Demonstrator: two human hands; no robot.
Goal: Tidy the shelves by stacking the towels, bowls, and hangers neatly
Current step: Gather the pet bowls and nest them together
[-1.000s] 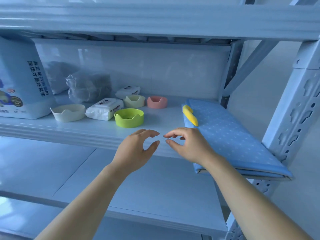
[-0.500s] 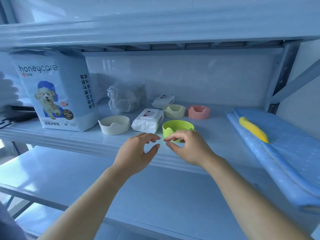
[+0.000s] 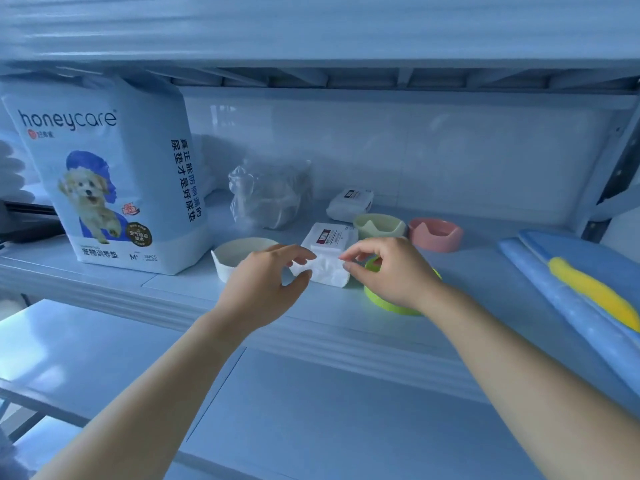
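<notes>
Several small bowls stand on the middle shelf (image 3: 467,271): a white bowl (image 3: 235,252), a green bowl (image 3: 388,299), a pale yellow bowl (image 3: 379,225) and a pink bowl (image 3: 435,233). A white wipes pack (image 3: 329,251) lies between the white and green bowls. My left hand (image 3: 263,285) hovers open in front of the white bowl, by the pack's near left corner. My right hand (image 3: 388,268) is open above the green bowl, fingertips at the pack's near right corner. Whether either hand touches the pack is unclear.
A tall honeycare pet-pad bag (image 3: 107,174) stands at the left. A clear plastic bag (image 3: 270,195) and a second wipes pack (image 3: 351,202) sit toward the back. A folded blue mat (image 3: 588,271) with a yellow piece (image 3: 592,292) lies at the right. A lower shelf (image 3: 311,410) runs below.
The view has swung left and closer to the shelf. Both hands have reached forward from the shelf's front edge to the near end of the wipes pack.
</notes>
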